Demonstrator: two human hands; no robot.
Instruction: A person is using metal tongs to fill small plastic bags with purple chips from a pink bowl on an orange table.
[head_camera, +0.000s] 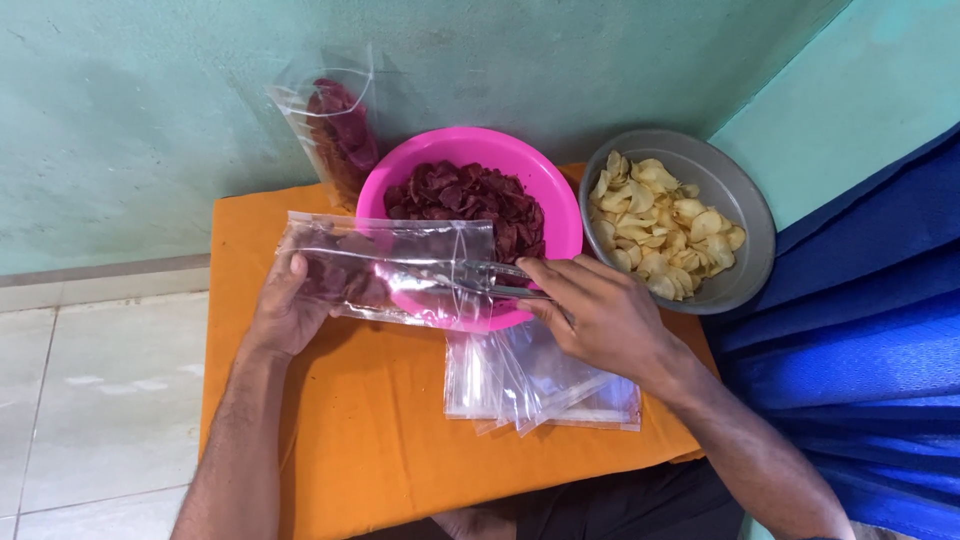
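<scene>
Orange cloth (380, 440) covers the low table that fills the middle of the head view. At centre frame the left hand (285, 305) holds a clear plastic bag (390, 270) on its side, fingers curled closed around the bag's bottom end, mouth pointing right. The right hand (600, 310) is closed around metal tongs (490, 280), whose tips reach inside the bag's mouth; whether they pinch a chip just now I cannot tell through the glare.

As far as the frame shows, filling is only begun: a few dark red chips sit at the closed end of the bag, most of it flat and empty. The bag is thin, glossy and wrinkled (easy to see through).

Behind it, upper centre, a pink bowl (540, 185) is still heaped with dark red chips (465, 195). One filled bag (335, 130) of the same chips leans against the green wall at upper left, so one pack looks done. A stack of empty bags (540, 385) lies below the right hand. At upper right a grey metal bowl (745, 205) holds pale yellow chips (660, 225).
</scene>
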